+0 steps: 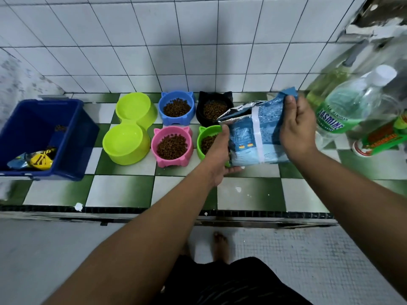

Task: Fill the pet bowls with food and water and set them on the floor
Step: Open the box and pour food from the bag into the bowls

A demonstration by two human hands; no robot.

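Both hands hold a light blue pet food bag (pixel 257 137), tilted with its torn silver mouth over the small green bowl (pixel 204 139). My left hand (pixel 217 155) grips the bag's lower left side; my right hand (pixel 296 126) pinches its upper right corner. Kibble lies in the blue bowl (pixel 176 107), the black bowl (pixel 214 107), the pink bowl (pixel 172 146) and the green one, which is partly hidden. A lime double bowl (pixel 132 126) holds no kibble. A plastic water bottle (pixel 348 106) stands at the right.
The bowls stand on a green-and-white checkered counter (pixel 123 190) against a white tiled wall. A dark blue bin (pixel 44 137) at the left holds a yellow packet. Green packaging (pixel 381 137) lies at the far right. My bare foot (pixel 220 245) is on the floor below.
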